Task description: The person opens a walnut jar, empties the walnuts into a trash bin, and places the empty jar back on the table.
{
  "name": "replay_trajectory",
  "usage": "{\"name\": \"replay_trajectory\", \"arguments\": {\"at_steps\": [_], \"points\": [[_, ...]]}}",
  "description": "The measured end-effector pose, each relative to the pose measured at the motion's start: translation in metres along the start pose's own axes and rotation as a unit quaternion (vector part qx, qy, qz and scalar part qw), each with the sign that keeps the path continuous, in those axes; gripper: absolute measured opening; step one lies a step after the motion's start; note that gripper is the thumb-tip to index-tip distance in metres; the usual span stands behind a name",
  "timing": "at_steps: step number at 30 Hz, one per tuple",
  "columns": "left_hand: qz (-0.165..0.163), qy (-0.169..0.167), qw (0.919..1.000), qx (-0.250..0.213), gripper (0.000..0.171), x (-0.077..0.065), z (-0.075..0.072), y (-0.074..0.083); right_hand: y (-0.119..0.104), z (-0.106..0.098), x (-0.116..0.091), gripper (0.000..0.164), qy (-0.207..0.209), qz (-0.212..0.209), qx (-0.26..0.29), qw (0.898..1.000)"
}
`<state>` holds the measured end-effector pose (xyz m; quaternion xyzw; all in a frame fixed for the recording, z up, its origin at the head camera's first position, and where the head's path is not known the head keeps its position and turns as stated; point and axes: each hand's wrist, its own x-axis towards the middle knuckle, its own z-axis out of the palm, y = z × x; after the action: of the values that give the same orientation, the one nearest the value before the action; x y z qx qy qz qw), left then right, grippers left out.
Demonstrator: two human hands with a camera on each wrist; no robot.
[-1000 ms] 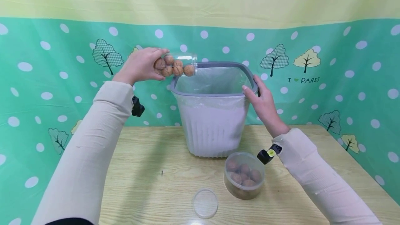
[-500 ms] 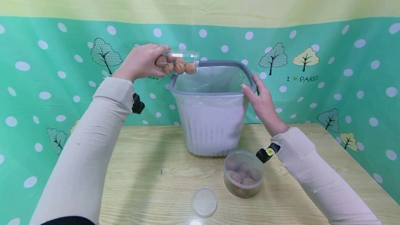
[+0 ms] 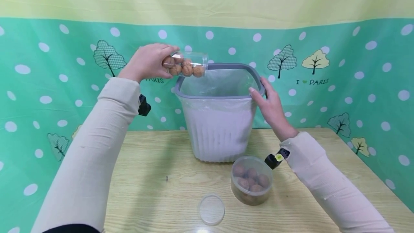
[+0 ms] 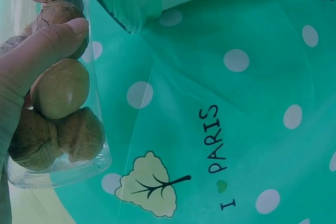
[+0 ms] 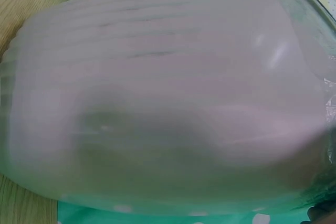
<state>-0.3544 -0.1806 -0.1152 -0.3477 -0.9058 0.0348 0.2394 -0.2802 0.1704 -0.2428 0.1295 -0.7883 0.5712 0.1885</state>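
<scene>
Behind both grips I have one patterned backdrop (image 3: pixel 226 6), yellow above and green with pale dots below, and beneath them one wooden table (image 3: pixel 184 190). Between the grips, its body lower than both, one white bin (image 3: pixel 220 128) stands upright on the tabletop, with one grey rim (image 3: pixel 220 97) and one see-through liner (image 3: pixel 223 82). Two pale sleeves (image 3: pixel 87 150) reach in, one to each hand. I count two hands: the right hand (image 3: pixel 271 105) is clamped on the bin's rim at the right corner, thumb on the inner side, fingers outside; the left hand (image 3: pixel 148 60) is wrapped round a jar near its base end. Below the right grip, just in front of the bin, sits one round translucent tub (image 3: pixel 249 199). The one clear jar (image 3: pixel 194 56) lies on its side in the left grip, mouth end toward the right hand, by the rim's left corner; I cannot tell whether it touches there. One clear round lid (image 3: pixel 211 209) lies flat well below both grips. Two black wrist cameras (image 3: pixel 143 105) hang by the cuffs. Of the walnuts (image 4: pixel 60 87) in the jar I count at least six, beside and beyond the left thumb; about six more show in the tub. One tiny dark speck (image 3: pixel 166 178) lies on the table below the left grip.
</scene>
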Motion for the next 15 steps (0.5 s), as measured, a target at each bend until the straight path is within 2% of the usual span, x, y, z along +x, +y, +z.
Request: {"name": "replay_trajectory", "arguments": {"at_steps": [7,15], "points": [[0.006,-0.003,1.0,0.004,0.073,0.0016,0.0009,0.0002,0.0006,0.0001,0.0003,0.071,0.0,0.005,-0.009,1.0],[0.009,-0.009,0.9997,0.021,0.08,0.002,0.0008,-0.0014,0.0003,-0.0003,0.0003,0.072,0.002,0.009,-0.016,1.0]]}}
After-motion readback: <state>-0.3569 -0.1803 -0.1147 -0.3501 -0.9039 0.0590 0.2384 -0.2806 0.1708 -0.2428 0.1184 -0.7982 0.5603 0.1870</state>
